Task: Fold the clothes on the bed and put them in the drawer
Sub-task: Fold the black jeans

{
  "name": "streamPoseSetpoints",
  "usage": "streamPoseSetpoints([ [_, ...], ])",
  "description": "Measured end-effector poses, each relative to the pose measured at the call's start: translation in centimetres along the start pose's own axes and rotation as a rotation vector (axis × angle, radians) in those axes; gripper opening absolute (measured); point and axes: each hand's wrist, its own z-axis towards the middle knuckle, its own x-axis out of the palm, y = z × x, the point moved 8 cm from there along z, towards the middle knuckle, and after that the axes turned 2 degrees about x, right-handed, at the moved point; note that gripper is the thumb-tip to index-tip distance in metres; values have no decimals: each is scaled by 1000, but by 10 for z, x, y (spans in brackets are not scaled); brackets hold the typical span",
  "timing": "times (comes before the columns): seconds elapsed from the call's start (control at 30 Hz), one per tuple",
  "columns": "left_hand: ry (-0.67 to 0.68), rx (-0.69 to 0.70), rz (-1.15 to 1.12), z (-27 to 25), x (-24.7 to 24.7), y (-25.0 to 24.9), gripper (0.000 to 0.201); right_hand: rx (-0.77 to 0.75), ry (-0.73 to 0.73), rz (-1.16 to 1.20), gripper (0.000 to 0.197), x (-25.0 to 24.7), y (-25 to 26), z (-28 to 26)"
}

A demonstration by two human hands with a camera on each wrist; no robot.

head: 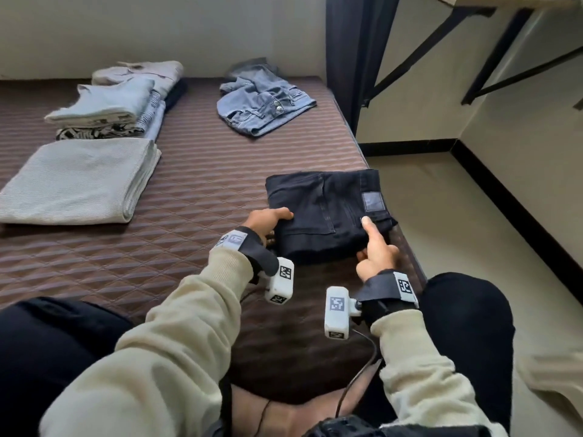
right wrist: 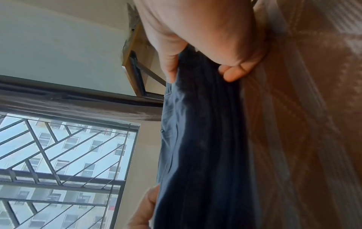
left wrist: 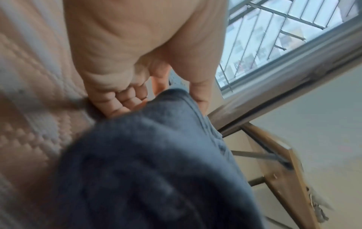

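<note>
Black folded jeans (head: pixel 328 212), light-blue denim jeans (head: pixel 265 104), pale grey ribbed knit (head: pixel 79 181), brown striped quilted mattress (head: pixel 195 171).

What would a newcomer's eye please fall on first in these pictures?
First, the folded black jeans at the bed's right edge, gripped by the left hand and right hand. Next, the crumpled blue jeans farther back, still unfolded. On the left lie a folded grey cloth and a stack of folded clothes.

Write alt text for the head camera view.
Two hands, the left hand and the right hand, grip the near edge of folded black jeans on a brown quilted bed. Folded light clothes are stacked at far left; crumpled blue jeans lie farther back.
</note>
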Motion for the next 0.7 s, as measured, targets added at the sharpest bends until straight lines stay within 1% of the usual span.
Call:
streamPoseSetpoints([
  [0.03,5,-20,-48,0,-1,4,27,-11,8,11,78,3,1,-1],
  [0.1,23,-23,-156,-7,-6,5,16,-80,49,47,85,16,9,-5],
  [0.13,32,-17,-207,-10,-10,3,14,-112,110,105,82,27,15,-9],
  [0.17,49,-4,-268,-14,-13,1,18,-127,195,176,74,40,21,-12],
  [0.23,75,14,-366,-17,-25,-3,44,-133,347,243,62,68,31,-15],
  [0.3,96,19,-446,-21,-38,-3,61,-174,440,199,60,94,44,-15],
  [0.33,86,33,-470,-20,-46,-2,65,-207,473,169,61,107,52,-15],
  [0.37,80,62,-484,-22,-52,-4,66,-240,503,149,63,120,61,-15],
  [0.4,70,101,-494,-23,-57,-7,60,-269,542,137,65,135,71,-17],
  [0.47,39,139,-458,-23,-63,-7,37,-325,607,73,71,166,91,-21],
  [0.5,30,129,-421,-23,-62,-3,29,-349,630,7,75,181,97,-20],
  [0.53,34,88,-370,-26,-58,4,22,-378,630,-100,78,194,100,-15],
  [0.57,65,34,-296,-31,-51,10,15,-425,613,-253,81,205,100,-8],
  [0.63,165,-88,-45,-42,-35,26,3,-497,555,-677,82,219,83,19],
  [0.67,204,-133,84,-46,-30,34,7,-510,531,-836,76,221,69,43],
  [0.7,192,-158,186,-41,-32,40,10,-507,530,-915,66,217,57,52],
])
